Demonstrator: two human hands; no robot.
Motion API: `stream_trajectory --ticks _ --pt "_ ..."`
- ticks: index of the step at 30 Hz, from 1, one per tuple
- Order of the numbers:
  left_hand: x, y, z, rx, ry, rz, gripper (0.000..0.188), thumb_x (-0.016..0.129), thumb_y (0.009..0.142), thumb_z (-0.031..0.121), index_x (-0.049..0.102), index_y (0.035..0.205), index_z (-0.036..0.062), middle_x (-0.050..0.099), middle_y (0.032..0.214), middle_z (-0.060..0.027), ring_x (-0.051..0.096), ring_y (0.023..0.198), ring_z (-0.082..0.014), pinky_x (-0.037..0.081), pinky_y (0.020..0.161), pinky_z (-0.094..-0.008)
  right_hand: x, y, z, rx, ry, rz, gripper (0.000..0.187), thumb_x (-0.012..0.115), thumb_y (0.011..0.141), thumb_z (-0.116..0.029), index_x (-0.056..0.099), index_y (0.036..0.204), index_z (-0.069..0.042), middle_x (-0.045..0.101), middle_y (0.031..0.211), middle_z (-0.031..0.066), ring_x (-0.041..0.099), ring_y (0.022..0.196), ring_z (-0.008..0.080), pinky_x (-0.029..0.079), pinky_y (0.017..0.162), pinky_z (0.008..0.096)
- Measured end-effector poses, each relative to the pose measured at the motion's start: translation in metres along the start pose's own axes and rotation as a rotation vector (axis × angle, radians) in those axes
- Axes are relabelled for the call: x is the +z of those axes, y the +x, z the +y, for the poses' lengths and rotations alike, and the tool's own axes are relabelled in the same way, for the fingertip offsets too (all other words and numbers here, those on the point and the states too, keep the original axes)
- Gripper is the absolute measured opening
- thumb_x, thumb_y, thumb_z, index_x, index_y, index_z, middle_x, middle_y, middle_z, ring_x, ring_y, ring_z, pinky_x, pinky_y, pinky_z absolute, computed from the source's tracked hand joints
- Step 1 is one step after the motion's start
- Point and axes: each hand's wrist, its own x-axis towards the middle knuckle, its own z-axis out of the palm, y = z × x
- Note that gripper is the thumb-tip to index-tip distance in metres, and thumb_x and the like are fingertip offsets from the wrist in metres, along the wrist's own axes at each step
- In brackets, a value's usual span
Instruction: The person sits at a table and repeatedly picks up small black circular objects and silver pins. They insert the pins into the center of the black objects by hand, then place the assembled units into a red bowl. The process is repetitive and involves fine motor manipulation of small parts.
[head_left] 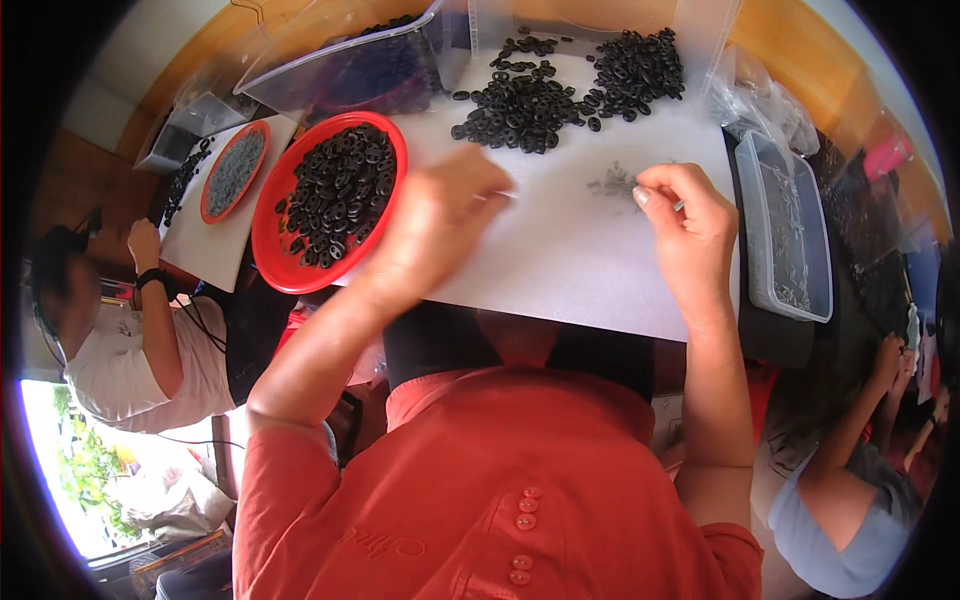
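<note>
My left hand (445, 220) is raised over the white work surface (560, 265), beside a red bowl (262, 232) of small black oval pieces (345, 185). Motion blurs its fingers, so I cannot tell whether they hold anything. On the other side, my right hand (692, 220) has thumb and forefinger pinched together next to a little heap of small clear pieces (608, 182). Whatever is between those fingertips is too small to make out. Farther back on the surface lie piles of the same black oval pieces (525, 108), with holes through them.
Right of the surface stands a clear plastic tub (822, 285) with small clear pieces inside. Crumpled plastic bags (770, 100) lie behind it. A transparent bin (300, 72) stands at the back left. At left, a co-worker (150, 350) sits by an orange-rimmed plate (207, 200); another person (850, 490) is at right.
</note>
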Motion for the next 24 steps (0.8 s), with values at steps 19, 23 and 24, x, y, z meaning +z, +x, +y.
stream_trajectory --ticks 19,23,24 --pt "0.080 0.038 0.041 -0.463 -0.528 -0.280 0.015 0.065 0.097 0.014 0.065 0.097 -0.0004 0.059 0.077 0.0002 0.052 0.064 -0.0081 0.042 0.055 -0.0254 -0.017 -0.014 0.006 0.197 0.405 -0.178 0.015 0.068 0.087 0.006 0.071 0.101 0.001 0.072 0.087 0.0075 0.068 0.080 0.0144 0.053 0.074 0.0274" --pt "0.066 0.028 0.051 -0.809 -1.013 -0.244 0.016 0.062 0.099 0.015 0.063 0.096 -0.0011 0.059 0.077 -0.0054 0.050 0.061 -0.0105 0.038 0.052 -0.0254 -0.013 -0.022 -0.007 0.239 0.538 -0.209 0.015 0.068 0.089 0.005 0.072 0.103 -0.001 0.071 0.086 0.0032 0.064 0.075 0.0077 0.049 0.064 0.0230" --pt "0.063 0.026 0.053 -0.822 -1.050 -0.242 0.016 0.062 0.099 0.015 0.063 0.096 -0.0011 0.059 0.077 -0.0056 0.050 0.061 -0.0108 0.037 0.052 -0.0253 -0.011 -0.024 -0.009 0.294 0.597 -0.192 0.014 0.069 0.089 0.005 0.072 0.102 -0.001 0.071 0.085 0.0024 0.062 0.074 0.0066 0.048 0.062 0.0225"
